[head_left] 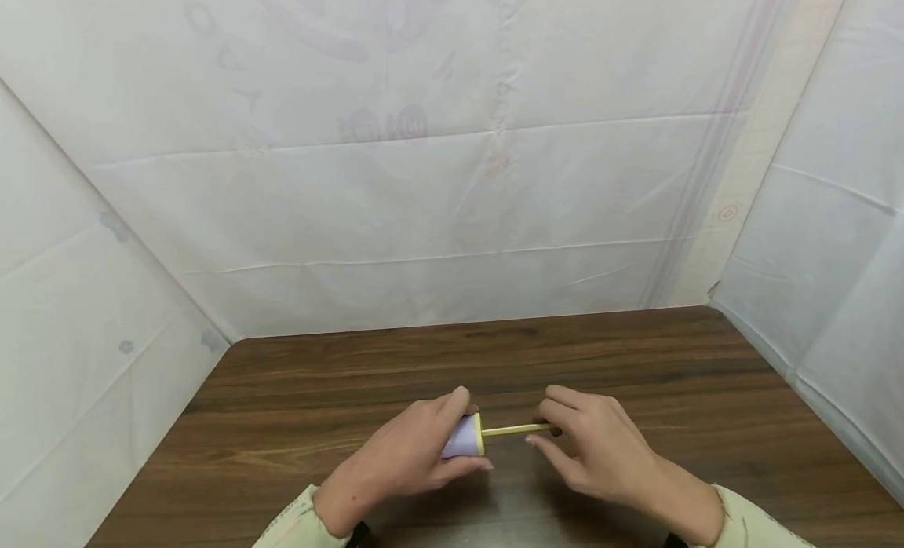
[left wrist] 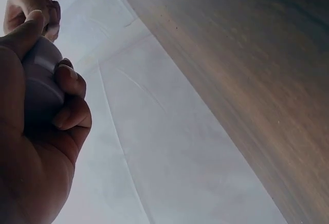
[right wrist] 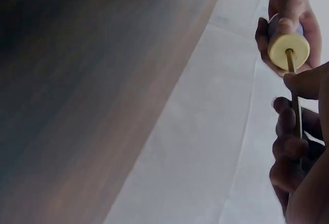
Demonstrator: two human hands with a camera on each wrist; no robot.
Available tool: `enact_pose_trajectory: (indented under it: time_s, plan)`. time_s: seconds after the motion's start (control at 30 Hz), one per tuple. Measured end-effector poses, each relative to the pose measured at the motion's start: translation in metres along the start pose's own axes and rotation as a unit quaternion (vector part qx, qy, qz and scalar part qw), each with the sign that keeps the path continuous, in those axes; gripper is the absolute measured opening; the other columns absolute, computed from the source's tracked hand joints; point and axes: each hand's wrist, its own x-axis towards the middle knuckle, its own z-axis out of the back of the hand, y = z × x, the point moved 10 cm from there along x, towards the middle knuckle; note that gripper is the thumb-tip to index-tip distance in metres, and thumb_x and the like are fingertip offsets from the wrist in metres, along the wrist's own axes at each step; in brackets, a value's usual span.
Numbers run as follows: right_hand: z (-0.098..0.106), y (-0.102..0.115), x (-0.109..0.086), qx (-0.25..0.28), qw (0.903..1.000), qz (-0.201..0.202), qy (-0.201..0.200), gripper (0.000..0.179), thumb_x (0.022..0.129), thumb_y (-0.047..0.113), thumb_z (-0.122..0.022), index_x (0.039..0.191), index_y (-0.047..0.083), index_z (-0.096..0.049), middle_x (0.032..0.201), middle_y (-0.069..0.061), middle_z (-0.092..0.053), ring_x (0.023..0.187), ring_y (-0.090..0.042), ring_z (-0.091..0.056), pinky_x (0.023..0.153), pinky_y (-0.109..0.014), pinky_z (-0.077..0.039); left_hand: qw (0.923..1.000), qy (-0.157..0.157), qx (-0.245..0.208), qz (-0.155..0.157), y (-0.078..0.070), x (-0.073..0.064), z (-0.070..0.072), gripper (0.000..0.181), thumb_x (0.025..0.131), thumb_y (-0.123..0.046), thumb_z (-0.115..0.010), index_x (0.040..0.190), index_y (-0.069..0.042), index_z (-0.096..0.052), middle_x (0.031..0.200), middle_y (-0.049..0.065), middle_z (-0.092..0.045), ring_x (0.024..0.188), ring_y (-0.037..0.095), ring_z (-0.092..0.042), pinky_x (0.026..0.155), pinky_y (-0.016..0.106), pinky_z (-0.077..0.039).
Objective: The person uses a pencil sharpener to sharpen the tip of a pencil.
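Note:
A small lilac pencil sharpener [head_left: 462, 438] with a pale yellow end face lies sideways in my left hand [head_left: 413, 450], which grips it with the thumb on one side and curled fingers on the other. From the hole in that yellow face [right wrist: 303, 50] sticks a thin yellow pencil [head_left: 510, 430]. My right hand [head_left: 603, 446] holds the pencil's other end between thumb and curled fingers. In the left wrist view, the sharpener's lilac body [left wrist: 43, 82] sits deep in the palm. The pencil tip is hidden inside the sharpener.
Both hands are above a dark brown wood-grain table [head_left: 339, 375] with rounded far corners. White sheeting with faint prints [head_left: 452, 202] stands behind the table and along its left and right sides.

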Motion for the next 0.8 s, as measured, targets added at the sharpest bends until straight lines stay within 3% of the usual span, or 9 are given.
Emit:
enact_pose_trajectory:
  time_s: [0.13, 0.23, 0.37, 0.43, 0.5, 0.57, 0.63, 0.73, 0.8]
  plan:
    - [0.017, 0.015, 0.006, -0.07, 0.9911, 0.088, -0.072, 0.032, 0.111, 0.035, -0.058, 0.094, 0.011, -0.071, 0.087, 0.005, -0.059, 0.067, -0.003, -0.05, 0.056, -0.017, -0.044, 0.9994, -0.016, -0.029, 0.006, 0.002, 0.0, 0.004, 0.05, 0.096, -0.056, -0.074, 0.111, -0.017, -0.045, 0.093, -0.011, -0.057, 0.07, -0.001, -0.055, 0.06, 0.016, -0.048]
    - [0.032, 0.034, 0.008, -0.122, 0.9666, 0.169, -0.149, 0.036, 0.111, 0.029, -0.059, 0.085, 0.007, -0.072, 0.081, 0.0, -0.062, 0.062, -0.01, -0.049, 0.053, -0.02, -0.041, 0.9981, -0.018, -0.058, 0.009, 0.002, 0.001, 0.004, 0.049, 0.096, -0.054, -0.075, 0.111, -0.018, -0.046, 0.093, -0.01, -0.059, 0.071, 0.0, -0.056, 0.06, 0.017, -0.049]
    - [0.043, 0.054, 0.005, -0.148, 0.9279, 0.262, -0.221, 0.039, 0.109, 0.019, -0.063, 0.073, 0.006, -0.069, 0.071, 0.0, -0.059, 0.057, -0.01, -0.043, 0.049, -0.017, -0.03, 0.9954, -0.006, -0.095, 0.01, 0.001, 0.002, 0.002, 0.048, 0.096, -0.052, -0.077, 0.114, -0.019, -0.047, 0.094, -0.01, -0.061, 0.072, 0.0, -0.058, 0.06, 0.018, -0.051]
    - [0.042, 0.057, 0.002, -0.147, 0.9181, 0.282, -0.236, 0.039, 0.107, 0.017, -0.064, 0.07, 0.006, -0.067, 0.069, 0.0, -0.057, 0.056, -0.009, -0.04, 0.048, -0.017, -0.029, 0.9945, -0.001, -0.104, 0.008, 0.0, 0.002, 0.001, 0.048, 0.095, -0.052, -0.077, 0.114, -0.019, -0.048, 0.094, -0.01, -0.061, 0.072, 0.0, -0.059, 0.061, 0.018, -0.051]
    - [0.037, 0.054, 0.001, -0.128, 0.9296, 0.268, -0.218, 0.041, 0.108, 0.017, -0.063, 0.067, 0.009, -0.062, 0.067, 0.002, -0.052, 0.056, -0.006, -0.035, 0.048, -0.015, -0.025, 0.9951, 0.002, -0.099, 0.005, -0.001, 0.001, 0.001, 0.047, 0.096, -0.052, -0.077, 0.114, -0.019, -0.048, 0.094, -0.011, -0.061, 0.072, -0.001, -0.058, 0.06, 0.017, -0.051]
    - [0.028, 0.043, 0.004, -0.079, 0.9617, 0.206, -0.163, 0.043, 0.109, 0.021, -0.062, 0.067, 0.014, -0.057, 0.067, 0.006, -0.045, 0.058, 0.001, -0.029, 0.049, -0.011, -0.023, 0.9968, 0.003, -0.08, 0.003, -0.001, 0.0, 0.001, 0.048, 0.096, -0.053, -0.076, 0.114, -0.018, -0.048, 0.094, -0.011, -0.059, 0.071, -0.001, -0.057, 0.06, 0.016, -0.05]
    - [0.017, 0.025, 0.005, -0.021, 0.9892, 0.107, -0.097, 0.043, 0.107, 0.026, -0.066, 0.067, 0.02, -0.051, 0.067, 0.011, -0.038, 0.06, 0.007, -0.024, 0.048, -0.008, -0.021, 0.9983, 0.005, -0.059, -0.001, -0.002, 0.0, 0.0, 0.048, 0.097, -0.053, -0.075, 0.114, -0.017, -0.048, 0.093, -0.011, -0.058, 0.071, -0.002, -0.056, 0.06, 0.014, -0.048]
    - [0.005, 0.003, 0.0, 0.032, 0.9988, -0.016, -0.032, 0.046, 0.099, 0.027, -0.077, 0.067, 0.026, -0.044, 0.067, 0.014, -0.033, 0.061, 0.013, -0.022, 0.048, -0.005, -0.022, 0.9993, 0.01, -0.036, -0.003, -0.002, 0.0, -0.003, 0.048, 0.097, -0.055, -0.073, 0.114, -0.017, -0.048, 0.093, -0.011, -0.058, 0.071, -0.003, -0.055, 0.061, 0.013, -0.047]
    - [0.001, -0.003, -0.002, 0.03, 0.9986, -0.044, -0.006, 0.044, 0.095, 0.025, -0.081, 0.068, 0.027, -0.046, 0.068, 0.015, -0.035, 0.06, 0.012, -0.024, 0.048, -0.006, -0.024, 0.9995, 0.008, -0.03, -0.001, -0.001, 0.0, -0.003, 0.049, 0.097, -0.056, -0.073, 0.114, -0.017, -0.048, 0.093, -0.012, -0.057, 0.071, -0.003, -0.055, 0.061, 0.013, -0.047]
